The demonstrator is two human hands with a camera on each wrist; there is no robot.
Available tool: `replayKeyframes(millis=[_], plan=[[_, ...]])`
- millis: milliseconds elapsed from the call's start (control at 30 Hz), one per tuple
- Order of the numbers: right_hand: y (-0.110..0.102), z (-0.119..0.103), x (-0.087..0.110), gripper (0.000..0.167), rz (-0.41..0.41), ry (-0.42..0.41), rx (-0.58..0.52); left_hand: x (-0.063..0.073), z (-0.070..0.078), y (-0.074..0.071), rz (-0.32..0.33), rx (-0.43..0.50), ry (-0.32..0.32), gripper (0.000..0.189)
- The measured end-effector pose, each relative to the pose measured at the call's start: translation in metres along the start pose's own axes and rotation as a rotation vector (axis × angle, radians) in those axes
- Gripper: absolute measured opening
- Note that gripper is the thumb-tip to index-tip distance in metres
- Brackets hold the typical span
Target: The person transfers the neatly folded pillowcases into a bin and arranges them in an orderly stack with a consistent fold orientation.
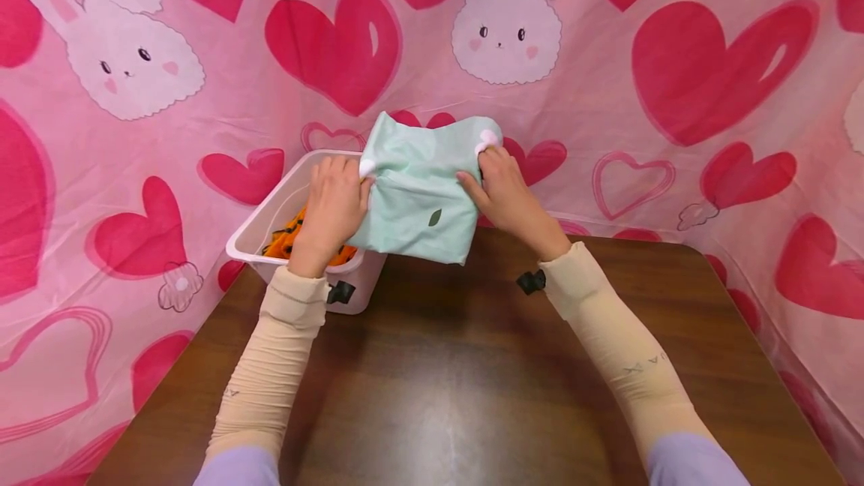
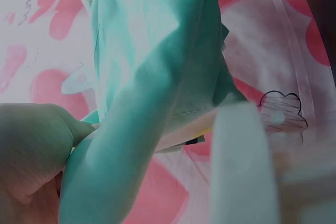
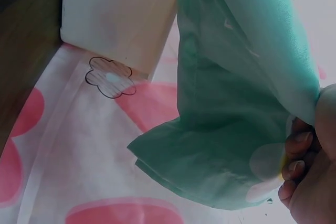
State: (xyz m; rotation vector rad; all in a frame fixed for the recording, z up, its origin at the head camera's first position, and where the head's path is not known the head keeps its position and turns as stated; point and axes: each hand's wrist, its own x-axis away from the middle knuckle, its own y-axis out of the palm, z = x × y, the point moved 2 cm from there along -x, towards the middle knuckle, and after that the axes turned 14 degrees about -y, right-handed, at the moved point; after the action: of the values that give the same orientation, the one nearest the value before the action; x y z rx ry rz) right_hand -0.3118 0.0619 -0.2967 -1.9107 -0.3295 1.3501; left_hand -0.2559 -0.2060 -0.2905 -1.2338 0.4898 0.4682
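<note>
A mint-green cloth (image 1: 425,205) with a dark green leaf print and white-pink patches hangs between my two hands above the back of the table. My left hand (image 1: 332,201) pinches its left side, thumb toward me. At the upper right edge my right hand (image 1: 506,193) grips it, fingers curled behind the fabric. The left wrist view has the cloth (image 2: 142,66) in loose folds beside the thumb. From the right wrist, its underside (image 3: 226,129) shows layered fabric, with curled fingertips (image 3: 296,166) at the edge.
A white plastic bin (image 1: 270,205) stands at the table's back left, partly behind my left hand and the cloth. Orange fabric with black marks (image 1: 286,238) lies inside. The brown wooden table (image 1: 445,366) meets a pink curtain (image 1: 594,96) printed with hearts and rabbits.
</note>
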Motion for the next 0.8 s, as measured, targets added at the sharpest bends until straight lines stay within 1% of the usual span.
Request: replayKeyframes(millis=[167,300,467,633,800], plan=[[0.001,-0.002,-0.006,0.033,-0.007,0.007,0.000,-0.002,-0.004,-0.004,0.015,0.007,0.006,0.030],[0.001,-0.003,-0.012,0.033,0.020,-0.029,0.015,-0.005,-0.007,-0.009,0.036,0.014,0.015,0.029],[-0.002,-0.006,-0.018,0.033,0.052,-0.075,0.026,-0.009,-0.007,-0.016,0.038,0.015,-0.010,0.031],[-0.002,-0.008,-0.022,0.032,0.046,-0.065,0.010,-0.011,-0.008,-0.023,0.046,0.016,-0.030,0.032],[-0.001,-0.009,-0.026,0.032,0.042,-0.066,-0.001,-0.012,-0.009,-0.026,0.058,0.013,-0.039,0.032]])
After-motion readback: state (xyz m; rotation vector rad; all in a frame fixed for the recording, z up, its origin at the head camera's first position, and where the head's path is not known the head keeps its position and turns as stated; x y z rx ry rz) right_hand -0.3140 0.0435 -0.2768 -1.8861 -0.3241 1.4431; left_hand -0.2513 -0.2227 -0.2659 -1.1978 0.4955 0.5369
